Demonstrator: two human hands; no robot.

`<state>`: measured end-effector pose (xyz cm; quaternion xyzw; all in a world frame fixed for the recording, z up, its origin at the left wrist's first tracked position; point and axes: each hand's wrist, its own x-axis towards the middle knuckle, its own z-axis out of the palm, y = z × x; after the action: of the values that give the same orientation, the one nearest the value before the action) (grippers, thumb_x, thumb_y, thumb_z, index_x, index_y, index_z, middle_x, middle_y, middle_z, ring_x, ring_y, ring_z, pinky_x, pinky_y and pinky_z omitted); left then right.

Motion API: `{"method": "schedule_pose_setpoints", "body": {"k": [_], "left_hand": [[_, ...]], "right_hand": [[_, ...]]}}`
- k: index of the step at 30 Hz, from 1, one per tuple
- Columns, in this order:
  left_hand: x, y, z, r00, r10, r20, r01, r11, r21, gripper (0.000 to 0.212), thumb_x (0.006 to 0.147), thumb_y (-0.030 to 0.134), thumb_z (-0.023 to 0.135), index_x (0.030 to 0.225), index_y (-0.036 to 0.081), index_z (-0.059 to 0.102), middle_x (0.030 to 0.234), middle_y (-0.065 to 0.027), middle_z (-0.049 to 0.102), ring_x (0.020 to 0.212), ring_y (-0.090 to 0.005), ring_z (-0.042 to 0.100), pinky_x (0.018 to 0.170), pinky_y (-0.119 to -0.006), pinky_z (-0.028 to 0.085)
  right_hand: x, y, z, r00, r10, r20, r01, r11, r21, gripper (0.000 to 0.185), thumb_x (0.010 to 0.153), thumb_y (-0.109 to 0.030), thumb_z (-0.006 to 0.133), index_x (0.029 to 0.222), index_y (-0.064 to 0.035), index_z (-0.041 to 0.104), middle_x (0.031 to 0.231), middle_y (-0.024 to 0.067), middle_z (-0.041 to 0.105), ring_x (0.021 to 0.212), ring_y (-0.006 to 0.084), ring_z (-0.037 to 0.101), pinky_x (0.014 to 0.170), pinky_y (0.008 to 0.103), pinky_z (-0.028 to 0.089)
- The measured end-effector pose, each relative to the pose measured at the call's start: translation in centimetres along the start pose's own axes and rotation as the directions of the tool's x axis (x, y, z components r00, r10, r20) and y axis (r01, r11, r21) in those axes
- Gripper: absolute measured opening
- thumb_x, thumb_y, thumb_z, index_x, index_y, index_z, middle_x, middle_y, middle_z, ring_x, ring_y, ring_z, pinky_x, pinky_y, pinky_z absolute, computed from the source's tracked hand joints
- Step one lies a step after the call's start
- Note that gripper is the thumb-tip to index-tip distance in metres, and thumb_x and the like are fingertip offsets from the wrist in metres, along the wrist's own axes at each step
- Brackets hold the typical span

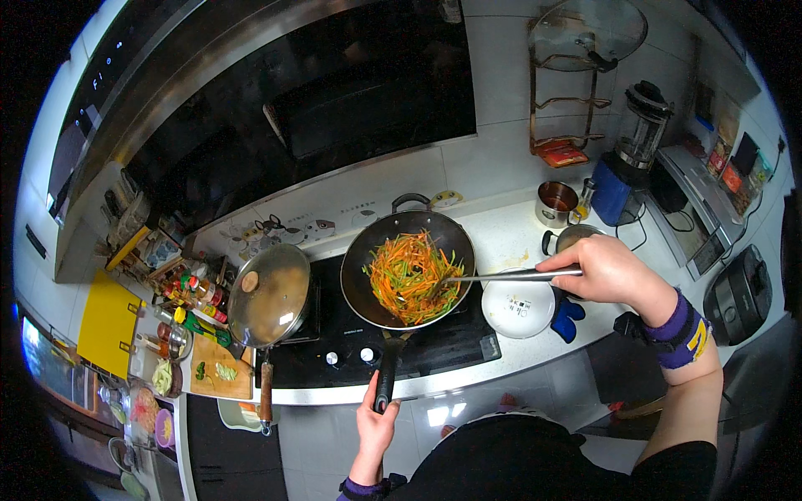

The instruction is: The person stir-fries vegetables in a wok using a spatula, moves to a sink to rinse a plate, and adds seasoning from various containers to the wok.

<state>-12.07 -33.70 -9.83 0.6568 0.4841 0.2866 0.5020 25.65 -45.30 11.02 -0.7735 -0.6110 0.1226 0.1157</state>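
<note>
A dark wok [354, 294] stands on the black cooktop [301, 366], full of shredded orange and green vegetables [410, 272]. My left hand [374, 423] is closed on the wok's black handle [387, 369], at the near side. From the right, my right hand [595, 269] grips the end of a long metal spatula [514, 275]; its head lies among the shreds at their right side. Beside the wok, to the left, a second pan with a glass lid [272, 297] and a wooden handle holds brownish contents. A white plate [519, 307] lies right of the wok.
Blue mitt [567, 319], small pot [579, 237], steel cup [556, 203] and blender [620, 181] stand on the right. At left are a cutting board [219, 376] with cut vegetables, sauce bottles [200, 325] and a yellow board [106, 319]. The range hood [313, 94] is behind.
</note>
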Motion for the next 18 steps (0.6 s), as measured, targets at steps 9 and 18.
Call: {"method": "schedule_pose_setpoints", "body": {"k": [9, 18], "left_hand": [[0.1, -1.2, -0.2, 1.0, 0.027, 0.012, -0.027, 0.999, -0.022, 0.067, 0.077, 0.004, 0.065, 0.142, 0.006, 0.047, 0.078, 0.0046, 0.053, 0.064, -0.0037, 0.044, 0.06, -0.018, 0.038], [0.3, -0.8, -0.4, 0.999, 0.034, 0.019, -0.034, 0.999, 0.005, 0.067, 0.077, 0.004, 0.066, 0.141, 0.006, 0.048, 0.08, 0.0048, 0.054, 0.064, -0.0027, 0.043, 0.06, -0.017, 0.038]], "right_hand": [[6.9, 1.1, 8.0, 0.977, 0.108, -0.181, -0.096, 0.992, 0.076, 0.029, 0.086, -0.028, 0.061, 0.114, -0.0236, 0.07, 0.089, 0.0128, 0.07, 0.084, 0.0332, 0.066, 0.076, 0.0438, 0.053], [8.3, 2.2, 12.3, 0.981, 0.168, -0.1, -0.144, 0.967, 0.209, 0.033, 0.084, -0.028, 0.063, 0.117, -0.0264, 0.069, 0.084, 0.0139, 0.069, 0.08, 0.0328, 0.067, 0.073, 0.0425, 0.053]]}}
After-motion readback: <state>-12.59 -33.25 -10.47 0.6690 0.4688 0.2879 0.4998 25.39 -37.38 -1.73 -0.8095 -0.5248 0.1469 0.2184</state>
